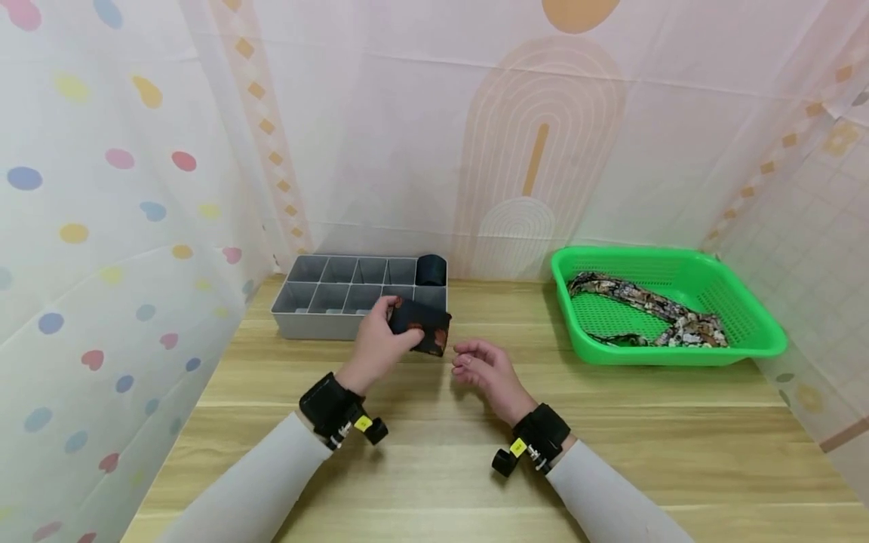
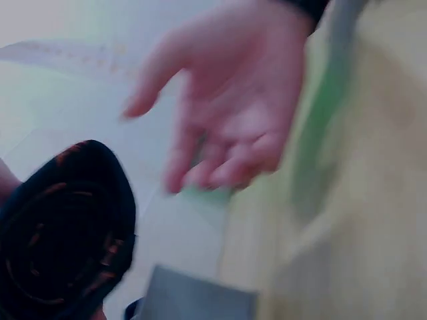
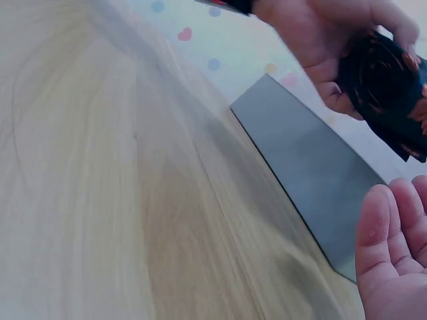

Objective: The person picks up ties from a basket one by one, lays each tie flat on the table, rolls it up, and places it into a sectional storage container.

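My left hand (image 1: 380, 343) grips a rolled-up necktie (image 1: 422, 326), dark with orange-red flowers, between thumb and fingers. It is held over the front right corner of a grey divided box (image 1: 319, 326). The coiled layers of the necktie (image 2: 63, 243) show in the left wrist view. To its right, my right hand (image 1: 490, 375) hovers above the table, apart from the necktie, with relaxed fingers and nothing in them. Another dark rolled necktie (image 1: 431, 270) sits in the box's back right compartment.
A green plastic basket (image 1: 679, 354) stands at the right of the wooden table (image 1: 434, 483). In it lies a long flower-patterned necktie (image 1: 638, 299), loosely folded. Patterned curtains (image 1: 380, 151) hang behind the table and along its left side.
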`<state>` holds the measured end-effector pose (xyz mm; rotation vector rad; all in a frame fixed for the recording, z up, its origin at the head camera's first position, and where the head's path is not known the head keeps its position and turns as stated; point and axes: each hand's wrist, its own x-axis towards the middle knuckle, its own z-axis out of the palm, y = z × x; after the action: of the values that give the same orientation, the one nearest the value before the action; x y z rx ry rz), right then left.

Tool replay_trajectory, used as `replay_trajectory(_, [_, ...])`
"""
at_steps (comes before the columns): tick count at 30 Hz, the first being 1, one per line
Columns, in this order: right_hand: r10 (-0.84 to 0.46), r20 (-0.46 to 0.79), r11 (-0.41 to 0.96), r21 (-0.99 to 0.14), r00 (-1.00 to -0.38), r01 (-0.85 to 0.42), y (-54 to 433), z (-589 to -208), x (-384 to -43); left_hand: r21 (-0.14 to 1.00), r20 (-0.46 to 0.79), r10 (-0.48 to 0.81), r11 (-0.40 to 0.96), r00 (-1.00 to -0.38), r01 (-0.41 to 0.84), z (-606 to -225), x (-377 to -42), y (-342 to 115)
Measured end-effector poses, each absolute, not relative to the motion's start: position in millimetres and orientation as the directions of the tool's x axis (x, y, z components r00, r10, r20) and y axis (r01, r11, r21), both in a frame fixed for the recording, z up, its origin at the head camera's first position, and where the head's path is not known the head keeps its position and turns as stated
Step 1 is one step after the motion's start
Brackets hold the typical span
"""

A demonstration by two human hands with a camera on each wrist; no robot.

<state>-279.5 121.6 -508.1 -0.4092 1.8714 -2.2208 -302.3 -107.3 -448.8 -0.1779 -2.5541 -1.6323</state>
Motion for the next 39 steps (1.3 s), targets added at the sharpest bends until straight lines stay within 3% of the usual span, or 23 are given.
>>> replay_trajectory(13, [-0.331, 0.049, -0.166, -0.986, -0.942, 0.007, 123, -518, -282, 0.873, 0.026, -0.023, 0.488, -0.999, 0.011, -435, -372, -86])
replay_trajectory(26, [-0.347, 0.047, -0.107, -0.994, -0.937, -0.010, 123, -520, -284, 0.757, 0.024, -0.059, 0.653, -0.998, -0.020, -431, -381, -83])
replay_trajectory(39, [-0.344, 0.045, -0.076, -0.997, -0.938, -0.020, 120, -522, -285, 0.588, 0.227, -0.109, 0.808, -0.968, 0.047, -438, -377, -65])
